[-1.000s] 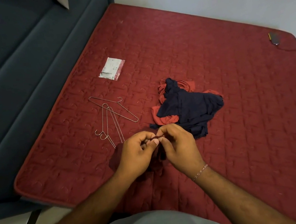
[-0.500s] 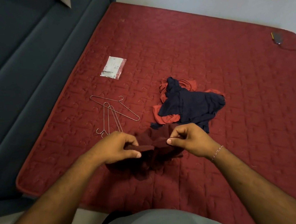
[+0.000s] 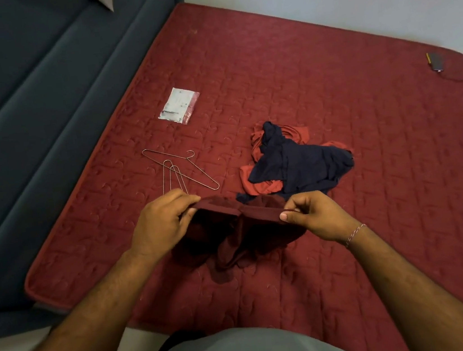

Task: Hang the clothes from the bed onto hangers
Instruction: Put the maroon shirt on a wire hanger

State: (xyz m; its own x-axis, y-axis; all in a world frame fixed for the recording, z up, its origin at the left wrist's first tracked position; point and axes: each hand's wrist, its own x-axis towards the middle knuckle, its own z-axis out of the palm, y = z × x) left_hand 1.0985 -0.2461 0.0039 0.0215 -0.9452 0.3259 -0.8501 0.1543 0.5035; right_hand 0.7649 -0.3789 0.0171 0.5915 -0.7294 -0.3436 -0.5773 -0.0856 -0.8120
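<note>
A bed [image 3: 330,88] with a red quilted cover fills most of the view, with a dark blue padded headboard on its left and a pale wall behind it. Nearest to the person, at the front edge of the bed, both hands hold up a maroon garment [image 3: 241,233] by its upper band. The left hand [image 3: 160,226] grips one end of the band with curled fingers, and the right hand [image 3: 315,214] pinches the other end between thumb and forefinger, so the band is stretched between them and the rest of the cloth hangs down to the cover. Just beyond the left hand lie the wire hangers [image 3: 177,173], crossing each other, and their near ends are hidden by that hand. To the right of them, a navy garment [image 3: 302,163] lies crumpled on top of a red garment [image 3: 260,179]. Farther off is a small plastic packet [image 3: 180,105], and a small dark device [image 3: 435,61] with a cable lies at the far right corner. The step in hand seems to be the opening of the first garment. The next move probably calls for one hand to let go and take a hanger, while the other keeps the band open.
</note>
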